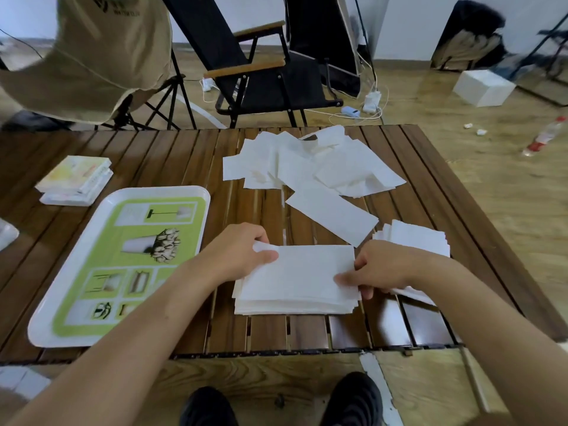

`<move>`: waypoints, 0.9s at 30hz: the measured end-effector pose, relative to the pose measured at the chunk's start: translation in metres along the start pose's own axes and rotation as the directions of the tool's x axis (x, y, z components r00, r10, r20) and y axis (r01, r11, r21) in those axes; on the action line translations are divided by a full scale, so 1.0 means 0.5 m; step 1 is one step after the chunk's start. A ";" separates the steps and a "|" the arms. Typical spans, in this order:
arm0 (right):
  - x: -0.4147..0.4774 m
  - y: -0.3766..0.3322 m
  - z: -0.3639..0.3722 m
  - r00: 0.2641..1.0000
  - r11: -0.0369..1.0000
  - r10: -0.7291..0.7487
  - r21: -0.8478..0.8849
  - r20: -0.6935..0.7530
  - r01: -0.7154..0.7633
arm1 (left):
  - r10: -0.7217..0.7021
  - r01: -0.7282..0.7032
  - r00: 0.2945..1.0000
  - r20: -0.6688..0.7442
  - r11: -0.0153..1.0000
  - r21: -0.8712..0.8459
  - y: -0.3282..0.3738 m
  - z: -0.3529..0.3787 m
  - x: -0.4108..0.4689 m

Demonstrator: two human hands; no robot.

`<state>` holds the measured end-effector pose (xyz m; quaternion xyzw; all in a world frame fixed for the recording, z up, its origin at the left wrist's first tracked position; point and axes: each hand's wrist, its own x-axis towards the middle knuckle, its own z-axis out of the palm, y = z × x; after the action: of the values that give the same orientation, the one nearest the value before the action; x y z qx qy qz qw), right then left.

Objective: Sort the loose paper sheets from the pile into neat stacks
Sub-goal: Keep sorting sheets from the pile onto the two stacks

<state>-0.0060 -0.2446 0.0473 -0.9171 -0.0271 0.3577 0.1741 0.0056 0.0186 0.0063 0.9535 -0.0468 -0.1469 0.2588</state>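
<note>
A neat stack of white paper sheets (295, 281) lies near the front edge of the slatted wooden table (184, 155). My left hand (239, 253) pinches the top sheet's left edge, thumb on top. My right hand (378, 272) pinches the same sheet at its right edge. Farther back sprawls the loose pile of white sheets (310, 161). One long single sheet (332, 216) lies at an angle between the pile and the stack. A second, smaller stack (415, 241) sits to the right, partly hidden behind my right hand.
A white tray with a green printed liner (123, 262) lies left of the stack. Tissue packets (73, 179) sit at the far left. Folding chairs (261, 63) stand behind the table. A white box (482, 87) and a bottle (544, 136) lie on the floor at right.
</note>
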 end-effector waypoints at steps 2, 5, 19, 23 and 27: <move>0.008 0.004 -0.005 0.982 0.995 0.031 -0.085 -0.187 -0.047 | 0.001 0.000 1.000 -0.010 0.999 0.035 0.001 0.000 -0.002; 0.021 0.001 -0.013 0.900 0.992 -0.015 -0.119 -0.435 -0.041 | 0.010 -0.009 1.000 -0.024 0.999 0.052 0.001 -0.002 -0.005; 0.069 -0.004 0.002 0.901 0.901 -0.192 -0.433 -0.389 0.005 | -0.014 0.013 1.000 0.009 0.997 0.076 0.016 -0.010 -0.014; 0.064 -0.006 -0.006 0.805 0.957 -0.249 -0.266 -0.539 0.117 | 0.028 -0.012 0.991 -0.131 0.993 0.122 0.024 -0.017 -0.025; 0.020 -0.028 -0.026 0.628 0.912 -0.268 0.018 -0.731 0.410 | 0.165 -0.183 0.910 -0.381 0.983 -0.012 0.032 -0.030 -0.025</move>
<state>0.0112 -0.2338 0.0543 -0.9407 -0.0973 -0.0652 0.3183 -0.0019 0.0140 0.0302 0.9496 -0.0772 0.0623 0.2973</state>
